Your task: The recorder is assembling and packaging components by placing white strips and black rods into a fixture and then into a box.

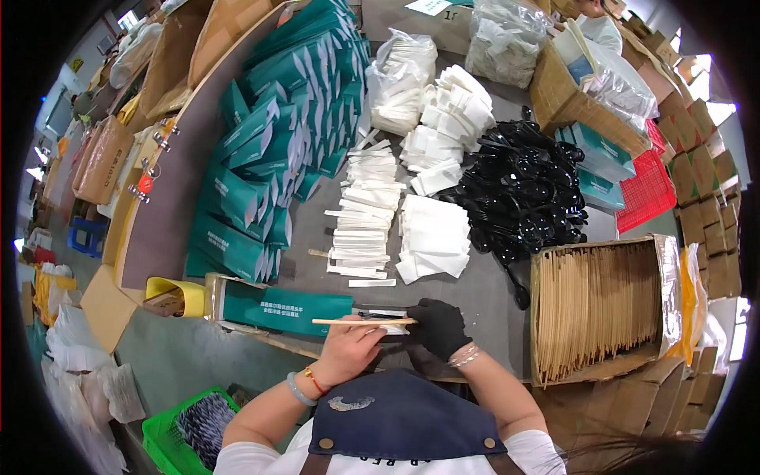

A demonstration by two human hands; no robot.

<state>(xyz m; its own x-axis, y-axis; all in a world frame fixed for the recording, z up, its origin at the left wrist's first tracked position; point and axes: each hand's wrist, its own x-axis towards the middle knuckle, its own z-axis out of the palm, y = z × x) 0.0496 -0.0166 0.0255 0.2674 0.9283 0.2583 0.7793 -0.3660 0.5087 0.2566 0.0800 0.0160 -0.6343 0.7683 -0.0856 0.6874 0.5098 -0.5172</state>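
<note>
Chopsticks [360,321] pinched between bare left hand [348,348] and black-gloved right hand [438,326], both closed on them, just above tabletop [483,297]; green paper sleeve [285,310] immediately left.

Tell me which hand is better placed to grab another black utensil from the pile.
Probably the right hand. The gloved one sits nearer the black utensil pile, which lies up and to its right. The left hand is bare, holding the wooden chopsticks beside the green sleeve.
</note>
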